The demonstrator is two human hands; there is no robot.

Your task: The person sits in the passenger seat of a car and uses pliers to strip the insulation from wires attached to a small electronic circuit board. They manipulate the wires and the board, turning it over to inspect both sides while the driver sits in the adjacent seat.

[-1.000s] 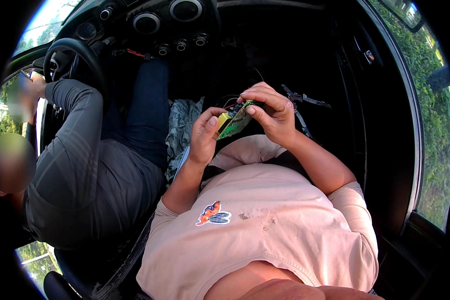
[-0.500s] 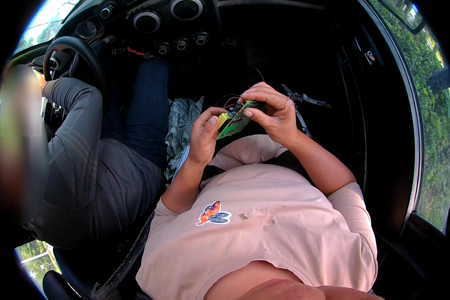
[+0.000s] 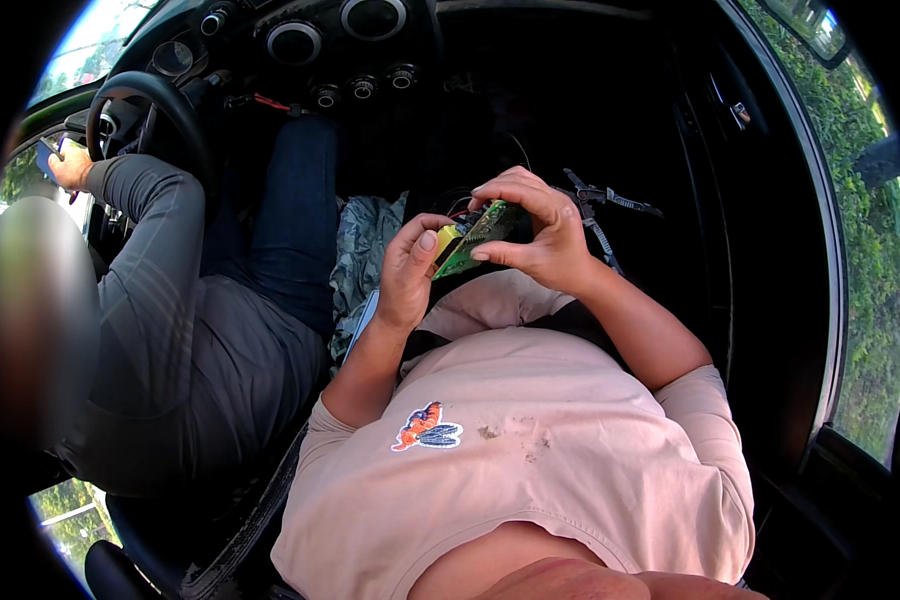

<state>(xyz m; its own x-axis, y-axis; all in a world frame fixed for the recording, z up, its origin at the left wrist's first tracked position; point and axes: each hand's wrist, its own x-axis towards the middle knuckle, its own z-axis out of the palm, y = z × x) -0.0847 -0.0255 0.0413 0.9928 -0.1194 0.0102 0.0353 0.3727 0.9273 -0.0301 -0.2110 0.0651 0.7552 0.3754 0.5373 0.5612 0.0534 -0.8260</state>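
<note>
Aslant, circuit board (image 3: pixel 486 231), long axis rising rightward

0 txt or nos. legible (signs incl.).

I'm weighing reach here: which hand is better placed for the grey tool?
Probably the right hand: it is nearer the grey tool, though it touches the green circuit board. The left hand is farther away, at the board's yellow block.

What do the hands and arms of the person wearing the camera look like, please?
The left hand and right hand are without gloves, and the thumbnails look short. Both forearms are bare, with no watch or bracelet visible. The plain, pale pinkish-beige sleeves end near the elbows.
</note>
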